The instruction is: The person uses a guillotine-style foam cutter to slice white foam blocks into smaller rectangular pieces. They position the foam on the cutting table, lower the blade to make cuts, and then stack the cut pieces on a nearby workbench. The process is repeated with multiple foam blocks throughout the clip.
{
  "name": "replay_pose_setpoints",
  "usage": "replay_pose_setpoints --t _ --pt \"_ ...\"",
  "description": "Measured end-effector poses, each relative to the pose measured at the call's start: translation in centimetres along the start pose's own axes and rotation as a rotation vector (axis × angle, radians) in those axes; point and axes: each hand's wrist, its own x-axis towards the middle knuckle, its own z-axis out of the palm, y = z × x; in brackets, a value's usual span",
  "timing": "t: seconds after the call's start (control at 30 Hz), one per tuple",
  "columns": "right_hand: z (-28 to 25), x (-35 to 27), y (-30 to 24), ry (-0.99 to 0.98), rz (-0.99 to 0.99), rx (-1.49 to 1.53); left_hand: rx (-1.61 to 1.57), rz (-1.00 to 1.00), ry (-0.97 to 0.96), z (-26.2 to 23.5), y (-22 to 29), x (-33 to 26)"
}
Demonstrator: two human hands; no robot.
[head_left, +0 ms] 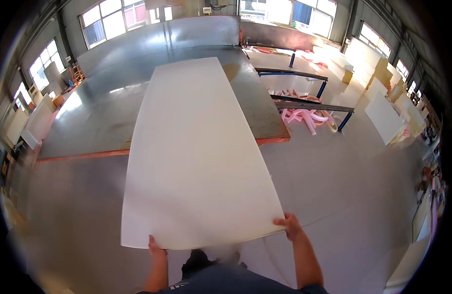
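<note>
A long white foam board [191, 147] stretches away from me, its far part over the grey metal tabletop [98, 117] and its near end out past the table's front edge. My left hand [156, 246] grips the near edge, left of the middle, with the thumb on top and the fingers hidden underneath. At the near right corner my right hand [288, 225] clasps the board's side, thumb on the upper face, the other fingers mostly out of sight below.
The table has a reddish front edge [88, 155] and an upright metal back panel [162, 36]. To its right stands a blue-legged metal frame [314, 107] with pink foam offcuts [309, 117] under it. White boards [382, 117] lean farther right, on the grey floor [333, 181].
</note>
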Motion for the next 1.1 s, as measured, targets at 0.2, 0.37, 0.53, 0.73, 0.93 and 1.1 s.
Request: replay_pose_setpoints --t 0.2,0.37,0.53,0.73,0.93,1.1 --pt "-2.6 0.0 10.1 0.064 0.272 0.390 0.069 0.085 0.191 4.7 -0.1 0.1" --pt "-2.8 4.1 12.1 0.220 0.210 0.338 -0.036 0.078 0.054 8.7 -2.4 2.9" --pt "-6.6 13.9 6.6 0.213 0.121 0.270 -0.066 -0.005 0.097 16.2 -6.9 7.6" --pt "-9.4 33.0 -8.3 0.260 -0.006 0.182 -0.134 -0.012 -0.042 34.5 -12.8 18.5" --pt "-10.5 48.1 -19.5 0.406 -0.412 0.133 0.479 -0.088 -0.016 53.7 -16.3 28.2" --pt "-17.3 46.5 -8.1 0.484 -0.520 -0.848 1.179 0.524 0.168 54.6 -24.7 35.9"
